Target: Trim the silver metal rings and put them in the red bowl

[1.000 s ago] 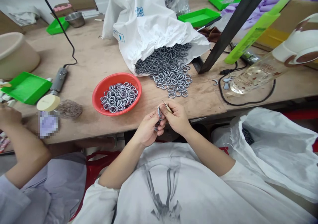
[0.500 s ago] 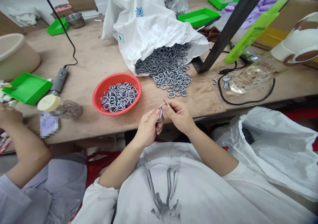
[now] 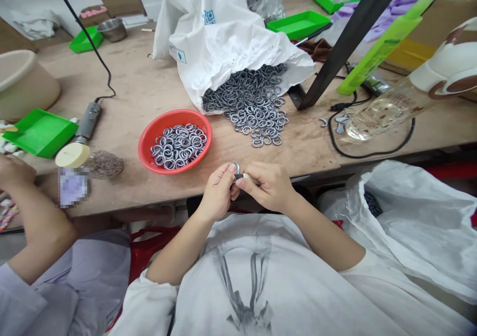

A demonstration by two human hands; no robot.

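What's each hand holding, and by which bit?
The left hand pinches a grey ring by its lower part; the right hand holds a tool behind its dark tip.

1. A small grey ring, smooth with a slight shine, is pinched in the left hand. It stands on edge, its curved top showing above the thumb; fingers hide its lower part.
2. A thin, dark, flat blade is gripped in the right hand, which covers the rest of it. It lies roughly level, bridging the gap between the hands.
3. The blade sits just below the ring's visible curve; whether they touch is unclear.
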